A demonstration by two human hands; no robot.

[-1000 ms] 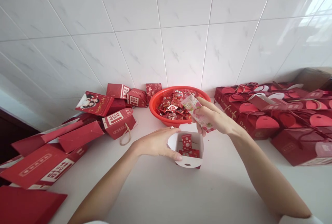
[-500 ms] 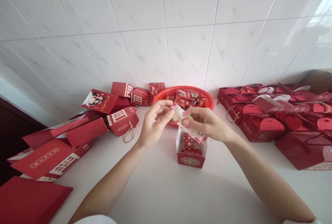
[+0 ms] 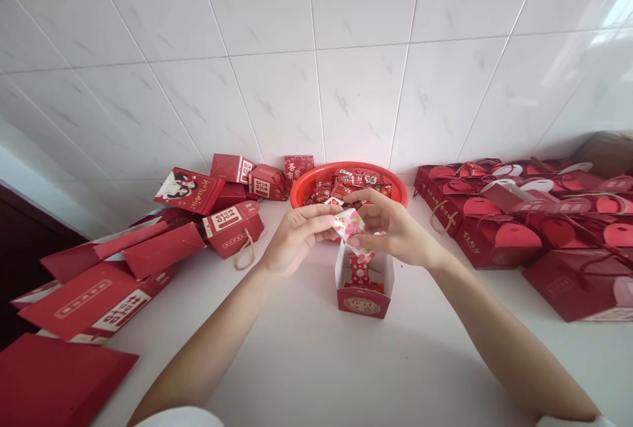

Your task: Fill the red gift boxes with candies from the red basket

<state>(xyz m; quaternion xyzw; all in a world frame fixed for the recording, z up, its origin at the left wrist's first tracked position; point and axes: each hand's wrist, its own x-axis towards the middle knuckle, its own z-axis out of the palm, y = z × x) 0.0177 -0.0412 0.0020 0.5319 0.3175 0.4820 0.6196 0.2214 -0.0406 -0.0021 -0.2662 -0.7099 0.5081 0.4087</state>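
A pink-and-white printed wrapper [image 3: 349, 223] is pinched between both hands, just above and behind a small open red box [image 3: 364, 303]. My left hand [image 3: 295, 237] grips its left edge with thumb and fingers. On the other side, my right hand [image 3: 395, 228] holds it, thumb in front and fingers behind. The wrapper looks folded or bent, and whether anything is inside it is hidden. Within the box lies a red dotted packet [image 3: 359, 271]. Behind the hands stands a red plastic basket [image 3: 403, 195] of wrapped candies [image 3: 363, 178], partly covered by my fingers.
Red gift boxes with cord handles [image 3: 499, 232] fill the right side. To the left, several red boxes and flattened cartons [image 3: 84, 298] lie in a loose pile. A box with a rope loop [image 3: 235, 229] sits near my left hand. A tiled wall [image 3: 356, 97] rises behind.
The wrapper was stretched out flat as a longer strip; now it appears shorter and bent between my fingers. Both hands have shifted slightly, while the red box stays in place.
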